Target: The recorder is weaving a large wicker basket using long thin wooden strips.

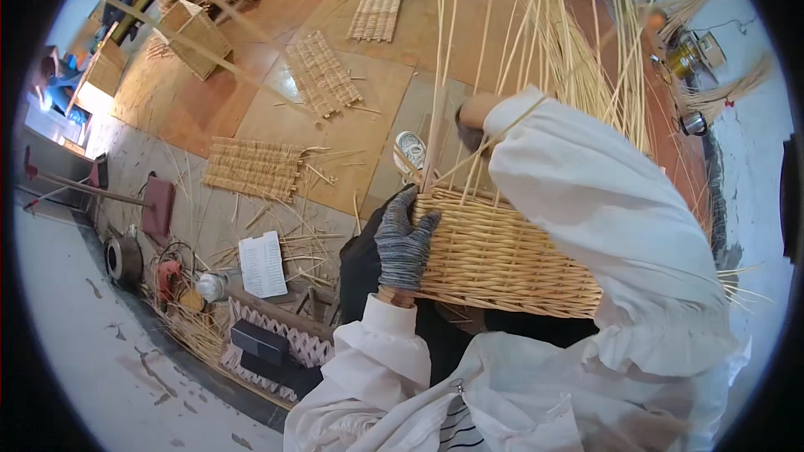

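Note:
A woven wicker basket piece [502,255] lies across my lap, with long upright willow rods rising from its far edge. My left hand [406,238], in a grey knitted glove, grips its left corner beside a flat pale stake [434,130]; the thumb rests on the weave. Beyond the far edge, my right hand [469,127] is gloved and close to the uprights, next to a thin rod [477,155] that slants up over my white sleeve. The sleeve and wrist hide most of its fingers.
Woven mats [251,169] and offcuts lie on the floor at the left. A bundle of long rods [578,59] spreads at the far right. Near the left wall are a paper sheet [262,264], a red-handled tool [168,280] and a metal pot [124,259]. Other people sit far left.

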Available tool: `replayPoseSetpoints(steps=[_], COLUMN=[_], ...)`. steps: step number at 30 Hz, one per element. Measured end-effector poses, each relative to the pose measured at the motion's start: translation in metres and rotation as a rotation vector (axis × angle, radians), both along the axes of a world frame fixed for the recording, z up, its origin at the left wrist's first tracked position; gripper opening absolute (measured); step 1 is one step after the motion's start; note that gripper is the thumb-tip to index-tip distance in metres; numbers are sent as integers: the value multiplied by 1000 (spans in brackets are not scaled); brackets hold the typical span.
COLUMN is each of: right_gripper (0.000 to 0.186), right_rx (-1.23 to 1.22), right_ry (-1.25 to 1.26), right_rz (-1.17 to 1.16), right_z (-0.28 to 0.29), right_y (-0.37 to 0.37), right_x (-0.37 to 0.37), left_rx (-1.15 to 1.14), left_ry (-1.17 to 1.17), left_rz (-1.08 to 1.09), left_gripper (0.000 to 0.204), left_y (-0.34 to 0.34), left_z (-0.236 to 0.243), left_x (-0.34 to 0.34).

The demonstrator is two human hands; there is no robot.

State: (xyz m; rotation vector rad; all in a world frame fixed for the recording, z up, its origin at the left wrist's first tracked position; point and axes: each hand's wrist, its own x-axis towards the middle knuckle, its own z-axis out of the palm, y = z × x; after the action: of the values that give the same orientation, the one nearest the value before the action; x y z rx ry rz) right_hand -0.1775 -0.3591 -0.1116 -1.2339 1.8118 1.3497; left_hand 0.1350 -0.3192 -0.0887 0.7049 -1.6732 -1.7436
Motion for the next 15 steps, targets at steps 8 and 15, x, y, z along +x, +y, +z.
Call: replayPoseSetpoints(steps=[8,15], right_gripper=[22,40], right_rx=[-701,-1380], right_ry=[-118,-681], right_rz=[283,-400], right_z=[236,137], right_y=[55,283], right_x=[110,187], left_rx=[94,95], left_ry=[19,81], left_rz=[40,-41], left_gripper=[40,40], left_y=[-13,15], left_z=[-7,15], left_x=[20,30])
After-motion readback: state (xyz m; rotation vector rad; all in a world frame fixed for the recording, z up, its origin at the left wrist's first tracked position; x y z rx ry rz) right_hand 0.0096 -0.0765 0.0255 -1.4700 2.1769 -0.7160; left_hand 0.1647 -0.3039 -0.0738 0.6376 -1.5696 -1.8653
